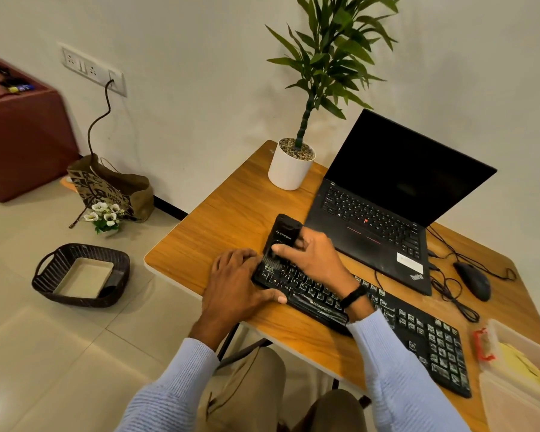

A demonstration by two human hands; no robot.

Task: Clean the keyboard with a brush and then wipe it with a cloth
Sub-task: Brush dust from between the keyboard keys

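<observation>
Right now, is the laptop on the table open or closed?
Open. The laptop has its screen raised and black, and its keys are uncovered.

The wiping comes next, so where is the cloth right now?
In the head view the yellow cloth lies in the clear plastic container at the near right corner of the table, just right of the keyboard, by its number pad.
</observation>
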